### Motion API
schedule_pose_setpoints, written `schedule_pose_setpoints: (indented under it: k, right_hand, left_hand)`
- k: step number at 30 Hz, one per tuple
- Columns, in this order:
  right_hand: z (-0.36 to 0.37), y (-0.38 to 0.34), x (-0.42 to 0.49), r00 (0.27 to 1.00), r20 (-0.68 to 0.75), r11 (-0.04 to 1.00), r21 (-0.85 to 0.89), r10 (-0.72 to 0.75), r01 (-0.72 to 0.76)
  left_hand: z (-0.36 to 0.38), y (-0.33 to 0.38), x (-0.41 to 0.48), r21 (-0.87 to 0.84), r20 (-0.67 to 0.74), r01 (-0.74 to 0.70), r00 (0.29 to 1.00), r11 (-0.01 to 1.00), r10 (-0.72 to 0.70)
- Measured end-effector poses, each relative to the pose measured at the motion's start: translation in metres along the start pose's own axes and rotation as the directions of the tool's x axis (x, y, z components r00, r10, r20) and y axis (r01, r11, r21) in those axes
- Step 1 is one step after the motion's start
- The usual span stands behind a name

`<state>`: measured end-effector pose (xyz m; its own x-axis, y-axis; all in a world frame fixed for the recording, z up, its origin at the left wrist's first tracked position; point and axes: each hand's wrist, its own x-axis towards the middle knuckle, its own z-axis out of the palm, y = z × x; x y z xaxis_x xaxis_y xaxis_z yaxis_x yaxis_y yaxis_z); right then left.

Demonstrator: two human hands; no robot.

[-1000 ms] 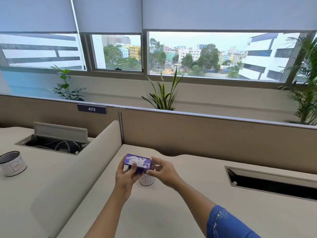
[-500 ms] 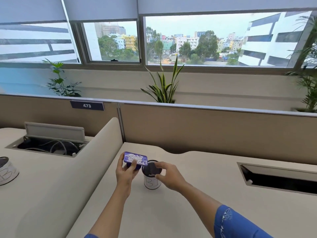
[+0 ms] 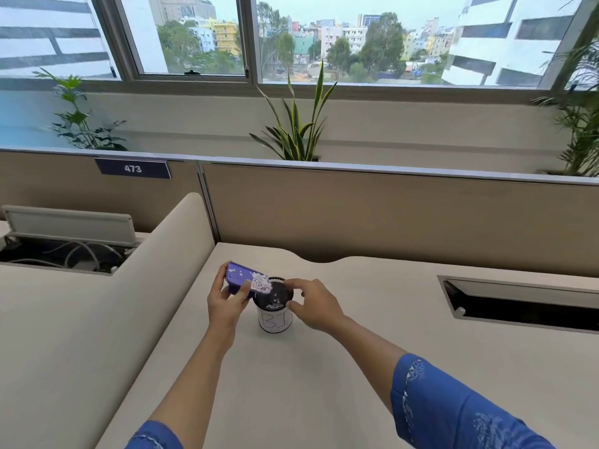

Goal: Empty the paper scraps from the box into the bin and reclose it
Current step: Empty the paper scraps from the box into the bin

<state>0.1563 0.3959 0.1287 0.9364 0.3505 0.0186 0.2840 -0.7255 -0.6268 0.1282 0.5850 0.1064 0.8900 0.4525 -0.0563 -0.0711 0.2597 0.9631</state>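
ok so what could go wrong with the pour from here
1. The scraps are sliding off the tilted purple box in one wide clump, while the bin has a small mouth, so some may land on the desk.
2. The left hand alone holds the box by its edges; it could slip as it tips further.
3. The right hand grips the bin only at its rim; a nudge might tip it.

Your left hand point(image 3: 227, 303) holds the purple box point(image 3: 241, 280) tilted over the bin point(image 3: 275, 311) on the desk point(image 3: 324, 367). Paper scraps point(image 3: 262, 282) gather at the box's lower edge above the bin mouth. Your right hand point(image 3: 316, 303) grips the bin rim.
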Motion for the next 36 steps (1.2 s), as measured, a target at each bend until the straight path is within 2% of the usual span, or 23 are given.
schedule_pose_setpoints:
  k: [17,30,36]
  right_hand:
    - [0.0,-0.008,0.002,0.996,0.085,0.997,-0.074,-0.02,0.027]
    - [0.0,-0.005,0.003,0.996,0.086,0.995,-0.098,-0.024,0.033]
    - [-0.001,-0.007,0.005,0.995,0.094,0.994,-0.097,-0.033,0.042]
  left_hand:
    - [0.0,0.008,0.001,0.194,0.121,-0.15,0.984,0.97,0.128]
    - [-0.003,0.017,0.004,0.23,0.161,-0.156,0.98,0.961,0.12]
    - [-0.002,0.018,0.003,0.281,0.203,-0.215,0.966,0.936,0.161]
